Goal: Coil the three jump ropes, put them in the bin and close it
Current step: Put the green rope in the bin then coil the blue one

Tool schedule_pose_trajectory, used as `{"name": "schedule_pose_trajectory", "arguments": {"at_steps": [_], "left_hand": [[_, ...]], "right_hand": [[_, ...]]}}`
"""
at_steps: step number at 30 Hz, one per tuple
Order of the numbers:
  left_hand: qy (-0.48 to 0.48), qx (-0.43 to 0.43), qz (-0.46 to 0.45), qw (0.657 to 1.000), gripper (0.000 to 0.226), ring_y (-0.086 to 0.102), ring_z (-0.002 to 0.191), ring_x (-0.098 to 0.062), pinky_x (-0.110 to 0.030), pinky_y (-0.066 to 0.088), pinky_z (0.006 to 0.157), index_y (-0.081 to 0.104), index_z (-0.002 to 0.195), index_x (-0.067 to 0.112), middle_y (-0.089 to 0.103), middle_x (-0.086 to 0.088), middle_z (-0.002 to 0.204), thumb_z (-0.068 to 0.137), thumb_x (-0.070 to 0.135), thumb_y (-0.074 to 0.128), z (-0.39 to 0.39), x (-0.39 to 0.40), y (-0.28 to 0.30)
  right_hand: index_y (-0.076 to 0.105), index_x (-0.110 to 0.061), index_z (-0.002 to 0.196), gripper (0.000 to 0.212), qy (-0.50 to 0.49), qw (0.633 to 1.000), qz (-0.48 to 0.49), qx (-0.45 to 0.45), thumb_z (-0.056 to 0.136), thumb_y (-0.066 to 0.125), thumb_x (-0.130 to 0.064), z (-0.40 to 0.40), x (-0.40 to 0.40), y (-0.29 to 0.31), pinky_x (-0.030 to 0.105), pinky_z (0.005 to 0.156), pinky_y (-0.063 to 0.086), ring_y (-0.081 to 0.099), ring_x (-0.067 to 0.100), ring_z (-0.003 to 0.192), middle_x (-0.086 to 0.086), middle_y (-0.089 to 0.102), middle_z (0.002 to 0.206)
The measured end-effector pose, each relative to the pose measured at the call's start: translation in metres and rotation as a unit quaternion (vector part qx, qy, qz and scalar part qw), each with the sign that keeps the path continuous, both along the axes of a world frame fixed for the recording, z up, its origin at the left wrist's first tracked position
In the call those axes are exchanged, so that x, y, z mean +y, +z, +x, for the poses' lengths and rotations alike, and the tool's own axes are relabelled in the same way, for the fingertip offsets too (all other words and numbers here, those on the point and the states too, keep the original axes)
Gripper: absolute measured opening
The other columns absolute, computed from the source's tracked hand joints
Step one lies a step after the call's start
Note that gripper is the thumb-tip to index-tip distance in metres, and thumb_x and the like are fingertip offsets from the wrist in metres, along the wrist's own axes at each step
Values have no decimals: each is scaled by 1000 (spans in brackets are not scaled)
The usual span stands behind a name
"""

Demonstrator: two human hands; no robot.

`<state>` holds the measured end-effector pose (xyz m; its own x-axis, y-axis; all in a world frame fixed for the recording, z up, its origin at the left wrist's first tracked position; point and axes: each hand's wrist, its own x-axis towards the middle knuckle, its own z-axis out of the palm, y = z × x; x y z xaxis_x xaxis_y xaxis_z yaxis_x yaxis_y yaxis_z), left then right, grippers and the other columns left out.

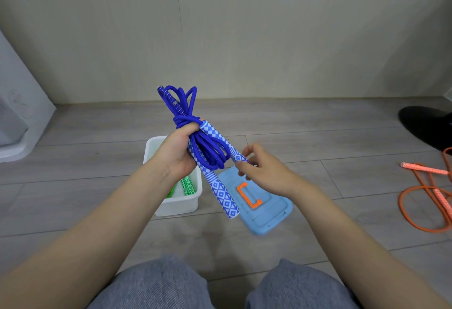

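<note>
On the grey plank floor (pixel 97 211), at the left, stands the white open bin (pixel 176 207), and inside it a green jump rope (pixel 187 185) shows, one patterned handle and a bit of green cord visible past the forearm. So one rope of the three looks stowed.

Above the bin, the left hand (pixel 179 152) is closed around the blue jump rope (pixel 195 122), gripping the gathered loops at their middle with the cord wound around them just above the fist. One blue-and-white patterned handle (pixel 221 193) hangs down from the fist over the gap between bin and lid; the other handle (pixel 220 137) slants toward the right hand (pixel 259 171), whose fingers are pinched on its far end, the rest of the hand loosely curled.

Below the right hand the light blue lid (pixel 266 218) lies flat on the floor just beside the bin, its orange latch handle (pixel 249 195) facing up. Far right, the orange jump rope (pixel 425 196) sprawls uncoiled, well apart from the bin.

The step in hand appears to be finishing the blue coil: securing that last handle so the bundle holds. The next move probably calls for tucking the handle in, keeping the left grip tight so the loops do not spring loose, then lowering the bundle into the bin beside the green rope. The orange rope and the lid remain to be dealt with.
</note>
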<state>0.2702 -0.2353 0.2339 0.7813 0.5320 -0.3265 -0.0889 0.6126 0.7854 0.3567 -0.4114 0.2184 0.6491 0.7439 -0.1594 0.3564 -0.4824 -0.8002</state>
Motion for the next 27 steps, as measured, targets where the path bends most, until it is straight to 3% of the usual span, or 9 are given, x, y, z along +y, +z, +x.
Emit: {"name": "schedule_pose_trajectory", "arguments": {"at_steps": [3,6,8,13,17,21,22,24,27], "left_hand": [[31,2,4,1000,8,69,68,-16,-33,56,65,60,88,14,68,-2,75,94,16,55,2,3,-2],[57,-17,-19,998,13,65,60,-13,-27,55,57,56,80,16,62,2,67,93,17,58,3,2,-3],[68,-24,-24,997,11,65,61,-13,-28,56,59,57,81,16,62,2,68,93,17,58,4,-3,-4],[34,-36,-32,998,11,68,69,-18,-33,55,67,57,86,12,69,-4,72,92,8,49,3,-16,0],[17,-55,-34,998,12,69,74,-20,-37,56,71,57,90,10,68,-7,78,92,5,46,2,-16,3],[21,-50,-12,998,12,67,81,-23,-40,57,78,57,94,9,66,-9,85,92,6,46,4,-19,1],[30,-47,-11,998,12,67,81,-23,-40,57,79,57,95,9,66,-9,85,92,5,46,5,-20,1],[54,-43,-11,998,11,67,79,-23,-39,57,77,57,96,8,66,-8,83,92,4,48,6,-22,1],[87,-48,-4,995,15,67,80,-25,-41,58,77,56,103,6,64,-11,85,91,2,48,9,-22,2]], "right_hand": [[49,-13,99,18,-4,994,72,85,91,63,-20,3,-5,0,31,58,52,58,17,68,11,67,90],[55,-12,87,17,-98,970,192,110,85,72,-15,5,2,4,26,50,47,57,16,58,16,65,84],[61,-12,87,12,-118,958,236,113,84,73,-15,7,7,8,25,51,47,57,14,57,10,66,80],[61,-23,103,10,-66,976,196,74,95,58,-18,2,16,6,19,65,52,61,11,79,-2,65,98],[57,-19,99,21,-118,956,228,143,85,70,-28,5,19,0,37,87,56,71,22,89,7,68,106],[65,-15,92,9,-111,966,215,90,90,66,-24,-1,22,4,27,66,54,64,12,73,3,68,87],[67,-15,97,11,-104,970,206,73,93,61,-23,-3,23,5,26,65,54,63,11,72,2,68,86],[68,-15,111,24,-78,974,201,73,98,51,-26,-8,21,6,29,78,57,67,17,85,1,70,97],[46,-24,138,59,-7,988,145,52,88,59,-51,-14,19,4,29,99,46,59,11,113,-9,58,130]]}}
